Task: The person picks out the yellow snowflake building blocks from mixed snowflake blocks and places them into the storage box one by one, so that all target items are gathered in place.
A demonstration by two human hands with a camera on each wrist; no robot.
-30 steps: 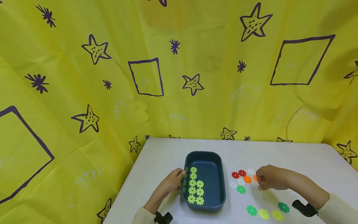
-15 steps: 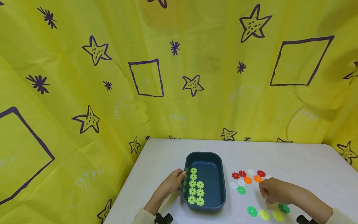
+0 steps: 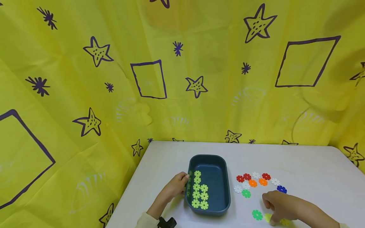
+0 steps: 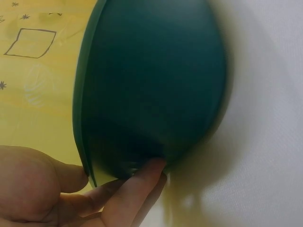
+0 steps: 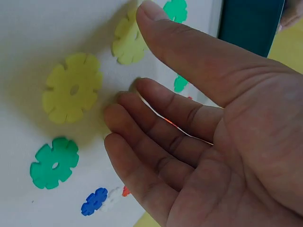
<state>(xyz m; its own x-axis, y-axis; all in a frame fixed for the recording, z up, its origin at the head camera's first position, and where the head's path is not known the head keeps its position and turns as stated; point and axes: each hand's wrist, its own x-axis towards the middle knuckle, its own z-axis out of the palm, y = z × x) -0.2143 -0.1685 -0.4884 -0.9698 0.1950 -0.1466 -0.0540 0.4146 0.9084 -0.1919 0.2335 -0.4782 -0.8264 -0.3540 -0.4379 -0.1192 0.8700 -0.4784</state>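
Note:
A dark teal rectangular bin (image 3: 215, 211) stands on the table in the head view. Yellow-green flower discs (image 3: 204, 196) lie in its left half, in two columns. My left hand (image 3: 176, 184) grips the bin's left wall, thumb over the rim (image 4: 81, 118) and fingers against the outside in the left wrist view. My right hand (image 3: 282, 204) hovers over the near discs, its fingers loosely bent with nothing between them. Its thumb (image 5: 154, 12) overlaps a yellow flower disc (image 5: 129, 42) in the right wrist view; contact cannot be told. Another yellow flower disc (image 5: 73, 89) lies beside it.
Right of the bin lie red discs (image 3: 246, 176), orange discs (image 3: 252, 183), white discs (image 3: 275, 181), a blue disc (image 3: 281, 189) and green discs (image 3: 257, 215). A yellow patterned curtain (image 3: 222, 110) hangs behind the white table (image 3: 168, 152).
My right hand has moved from the orange and white discs toward the near yellow ones, uncovering a red, a white and a blue disc. My left hand has stayed on the bin.

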